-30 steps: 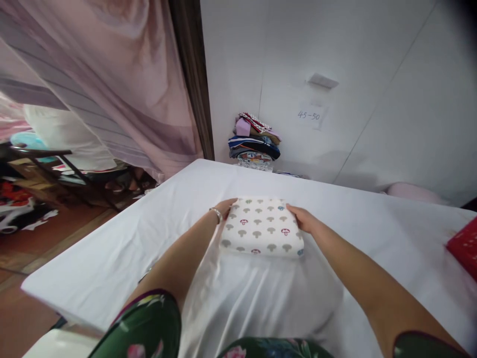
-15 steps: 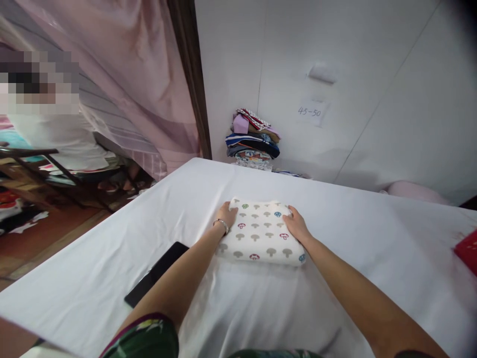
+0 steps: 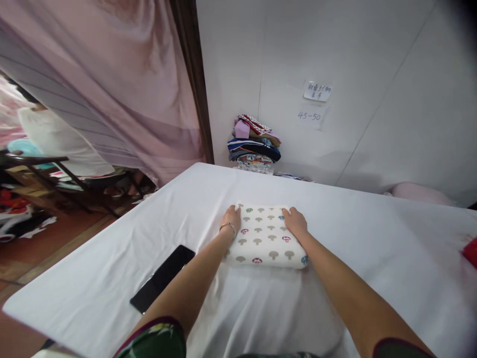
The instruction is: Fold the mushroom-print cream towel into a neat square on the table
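Observation:
A folded white cloth (image 3: 264,237) printed with grey, red, blue and green mushrooms lies on the white-covered table (image 3: 376,238). My left hand (image 3: 231,221), with a bracelet at its wrist, grips the cloth's far left side. On the far right side my right hand (image 3: 296,223) holds it, thumb on top and fingers along the edge. The undersides of both hands' grips are hidden. Left of my left forearm, a flat black device like a tablet (image 3: 162,278) rests on the table.
A stack of folded clothes (image 3: 254,141) stands against the wall beyond the table. Paper notes (image 3: 316,91) are stuck to the wall. Behind the pink curtain (image 3: 160,89), a person in a white top (image 3: 63,139) sits at the left. Something red (image 3: 471,252) lies at the right edge.
The view has shifted slightly, so the table and cloth appear a little lower and further right. My right hand has moved a bit toward the cloth's far corner. Both hands still hold the cloth.

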Demonstrator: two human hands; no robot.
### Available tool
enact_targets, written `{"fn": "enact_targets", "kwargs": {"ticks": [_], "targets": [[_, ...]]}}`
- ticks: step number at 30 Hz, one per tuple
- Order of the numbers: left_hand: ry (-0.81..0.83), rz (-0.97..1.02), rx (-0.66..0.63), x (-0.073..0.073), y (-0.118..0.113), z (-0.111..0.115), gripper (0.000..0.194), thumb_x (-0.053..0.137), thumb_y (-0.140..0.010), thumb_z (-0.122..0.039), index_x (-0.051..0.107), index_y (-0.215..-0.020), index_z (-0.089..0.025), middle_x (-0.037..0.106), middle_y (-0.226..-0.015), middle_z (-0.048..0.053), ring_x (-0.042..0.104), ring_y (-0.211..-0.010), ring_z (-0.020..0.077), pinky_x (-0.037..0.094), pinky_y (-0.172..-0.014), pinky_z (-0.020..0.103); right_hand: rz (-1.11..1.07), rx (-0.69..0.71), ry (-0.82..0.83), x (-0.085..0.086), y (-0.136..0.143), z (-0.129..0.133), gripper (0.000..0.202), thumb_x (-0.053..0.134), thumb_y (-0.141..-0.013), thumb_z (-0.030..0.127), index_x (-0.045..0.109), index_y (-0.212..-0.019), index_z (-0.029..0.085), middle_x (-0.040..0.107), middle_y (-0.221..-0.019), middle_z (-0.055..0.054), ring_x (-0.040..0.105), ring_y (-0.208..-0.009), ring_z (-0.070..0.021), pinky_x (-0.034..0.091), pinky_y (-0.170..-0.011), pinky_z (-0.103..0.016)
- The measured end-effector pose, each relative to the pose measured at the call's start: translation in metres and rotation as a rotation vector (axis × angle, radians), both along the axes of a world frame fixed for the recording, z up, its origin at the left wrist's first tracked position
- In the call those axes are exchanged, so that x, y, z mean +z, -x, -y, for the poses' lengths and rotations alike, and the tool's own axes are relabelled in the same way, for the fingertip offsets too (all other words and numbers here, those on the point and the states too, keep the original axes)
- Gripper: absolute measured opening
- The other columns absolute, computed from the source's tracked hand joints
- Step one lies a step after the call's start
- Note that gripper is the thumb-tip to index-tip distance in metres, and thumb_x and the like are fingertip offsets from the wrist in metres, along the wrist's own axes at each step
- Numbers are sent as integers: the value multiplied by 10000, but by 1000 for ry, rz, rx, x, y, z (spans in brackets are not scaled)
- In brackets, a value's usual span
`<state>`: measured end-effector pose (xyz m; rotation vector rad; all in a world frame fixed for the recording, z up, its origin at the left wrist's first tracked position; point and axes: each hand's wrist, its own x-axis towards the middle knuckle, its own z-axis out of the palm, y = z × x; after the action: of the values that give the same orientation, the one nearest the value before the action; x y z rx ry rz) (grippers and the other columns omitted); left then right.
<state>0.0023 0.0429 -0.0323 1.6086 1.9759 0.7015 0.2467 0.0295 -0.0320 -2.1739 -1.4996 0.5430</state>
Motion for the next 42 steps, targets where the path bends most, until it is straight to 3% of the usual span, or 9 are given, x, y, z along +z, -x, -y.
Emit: {"fn": "enact_targets", "kwargs": {"ticks": [8,12,16,23,27,31,33,37,42], "targets": [[3,-164,-34,13,0,10,405,390,-874,-323,482,-1211,-117,542,-1224,201,517,-1135,304,395,-921,405,139,62,64,15,-2,0,434,352,-872,459,560,-1088,145,616,-1065,-178,560,-1048,-295,421,-852,-409],[-156,-269,-167,19,-7,19,497,417,-863,-364,390,-1314,-159,352,-1422,145,289,-1318,284,244,-1054,447,230,244,-126,26,9,12,544,388,-873,420,336,-1352,167,355,-1420,-132,288,-1318,-262,241,-1049,-399],[-165,-384,-395,4,-17,25,578,364,-864,-482,339,-1362,-189,204,-1496,99,108,-1380,276,91,-1094,508,331,518,-142,9,21,23,649,349,-869,522,234,-1412,187,145,-1515,-76,64,-1386,-253,52,-1091,-482],[-15,-325,-404,-4,-19,21,610,363,-851,-520,335,-1375,-209,141,-1513,53,42,-1390,250,30,-1098,508,336,484,74,-12,21,19,687,259,-864,585,195,-1434,207,21,-1529,-20,-71,-1388,-229,1,-1085,-507],[5,0,-273,10,-5,21,494,462,-841,-392,432,-1310,-240,322,-1455,30,260,-1342,198,206,-1091,367,16,410,19,1,14,20,597,412,-831,523,373,-1363,255,171,-1509,1,35,-1394,-236,33,-1106,-479],[71,88,-110,11,24,52,473,352,-890,-410,445,-1298,-191,553,-1265,80,542,-1106,193,417,-903,297,-138,257,-29,5,-5,48,592,302,-868,528,359,-1377,231,286,-1472,-36,194,-1369,-232,213,-1101,-410],[107,98,-41,7,35,74,453,369,-877,-432,519,-1220,-178,618,-1159,90,580,-1033,219,435,-851,311,-254,197,-34,-3,-16,73,612,223,-877,565,333,-1388,247,403,-1409,-38,382,-1286,-216,367,-1027,-376],[148,115,29,5,42,101,434,451,-831,-452,563,-1143,-173,643,-1098,96,591,-1002,234,424,-828,302,-779,-34,-96,-26,-25,124,629,555,-732,583,473,-1286,297,465,-1365,-16,486,-1201,-246,472,-930,-334],[177,185,41,11,19,112,295,462,-824,-387,604,-960,-166,671,-973,93,633,-860,210,452,-711,273,-737,-20,-141,-19,-21,148,706,691,-646,418,467,-1298,268,488,-1342,-45,498,-1178,-266,471,-924,-347]]}}
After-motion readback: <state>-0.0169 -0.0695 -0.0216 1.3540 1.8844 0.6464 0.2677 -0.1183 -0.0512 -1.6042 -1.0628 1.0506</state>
